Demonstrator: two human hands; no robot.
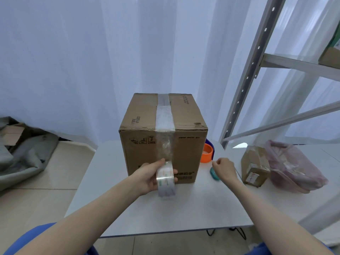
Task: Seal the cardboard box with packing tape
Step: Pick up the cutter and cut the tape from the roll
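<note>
A brown cardboard box (185, 118) stands closed on the white table (184, 208). A strip of clear tape (164, 116) runs along its top seam and down over the front face. My left hand (149, 176) grips the clear tape roll (165, 181) in front of the box's lower face, with the strip still joined to the roll. My right hand (225, 169) hovers to the right of the box with its fingers curled, holding nothing I can see. A teal object (214, 174) lies on the table just under it.
An orange tape roll (207, 153) sits at the box's right side. A small taped parcel (254, 166) and a pink plastic bag (294, 167) lie further right. A metal shelf frame (257, 57) rises on the right. Grey fabric (24, 150) is heaped on the floor at the left.
</note>
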